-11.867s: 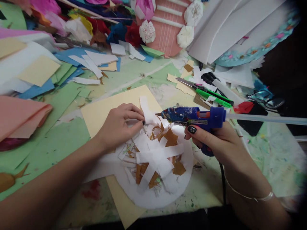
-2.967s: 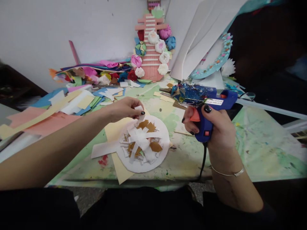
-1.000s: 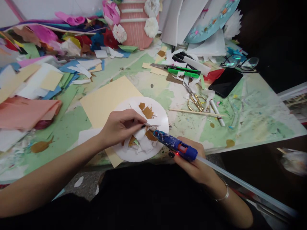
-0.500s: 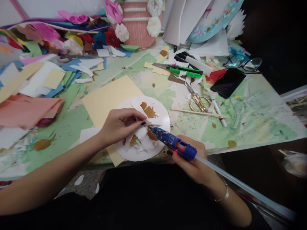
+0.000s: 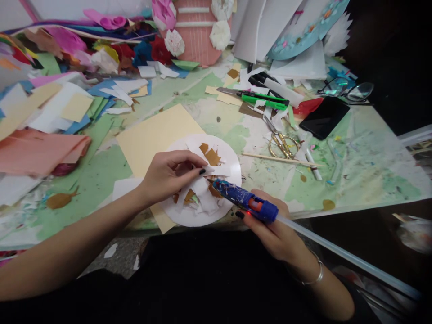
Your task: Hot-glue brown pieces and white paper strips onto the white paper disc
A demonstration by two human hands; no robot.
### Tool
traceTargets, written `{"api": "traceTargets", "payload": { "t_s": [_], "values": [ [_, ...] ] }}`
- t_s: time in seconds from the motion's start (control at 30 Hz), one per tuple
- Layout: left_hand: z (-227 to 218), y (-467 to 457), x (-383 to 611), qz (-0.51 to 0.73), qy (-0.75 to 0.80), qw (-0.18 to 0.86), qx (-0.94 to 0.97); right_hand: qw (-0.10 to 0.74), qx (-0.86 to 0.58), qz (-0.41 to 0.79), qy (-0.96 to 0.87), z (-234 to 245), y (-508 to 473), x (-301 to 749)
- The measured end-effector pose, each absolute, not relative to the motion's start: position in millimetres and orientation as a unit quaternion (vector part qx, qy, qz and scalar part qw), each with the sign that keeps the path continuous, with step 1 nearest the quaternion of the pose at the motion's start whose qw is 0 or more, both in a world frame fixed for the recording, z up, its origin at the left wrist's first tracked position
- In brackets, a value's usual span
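My left hand [image 5: 173, 175] is over a round white disc [image 5: 232, 155], thumb and fingers pinching a small white paper strip [image 5: 219, 170]. In my right hand [image 5: 272, 229] is a blue hot glue gun [image 5: 232, 193], its nozzle pointing left, close to my left fingertips and the strip. A long translucent glue stick [image 5: 340, 254] sticks out of its back end, and a red light glows on its side. White paper pieces [image 5: 205, 198] and brown paper scraps [image 5: 212, 157] lie on the disc. Beneath the disc is a cream paper sheet [image 5: 148, 135].
Gold-handled scissors [image 5: 283, 145], a wooden stick [image 5: 280, 159], a green cutter knife [image 5: 265, 100], a phone [image 5: 324, 118] and glasses [image 5: 347, 91] lie on the right. Coloured paper scraps [image 5: 77, 108] pile up on the left. A pink paper guitar [image 5: 197, 42] stands at the back.
The view has shifted slightly, so the table things sit a little further right. Both hands keep nearly the same pose, with the glue gun nozzle still by the paper strip.
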State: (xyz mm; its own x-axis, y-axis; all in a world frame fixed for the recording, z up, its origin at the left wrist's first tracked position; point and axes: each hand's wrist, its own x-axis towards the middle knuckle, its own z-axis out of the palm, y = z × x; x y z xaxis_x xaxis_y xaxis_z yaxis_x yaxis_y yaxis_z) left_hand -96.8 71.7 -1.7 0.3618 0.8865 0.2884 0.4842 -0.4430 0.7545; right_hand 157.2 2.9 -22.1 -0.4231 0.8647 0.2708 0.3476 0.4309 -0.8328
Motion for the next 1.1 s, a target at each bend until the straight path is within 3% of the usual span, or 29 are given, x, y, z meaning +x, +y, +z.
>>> {"api": "traceTargets", "payload": {
  "t_s": [1.1],
  "values": [
    [1.5,69.2,-96.9,0.328,0.420,0.271,0.801,0.338,-0.402,0.393,-0.755,-18.0,2.0,156.4]
  ]
}}
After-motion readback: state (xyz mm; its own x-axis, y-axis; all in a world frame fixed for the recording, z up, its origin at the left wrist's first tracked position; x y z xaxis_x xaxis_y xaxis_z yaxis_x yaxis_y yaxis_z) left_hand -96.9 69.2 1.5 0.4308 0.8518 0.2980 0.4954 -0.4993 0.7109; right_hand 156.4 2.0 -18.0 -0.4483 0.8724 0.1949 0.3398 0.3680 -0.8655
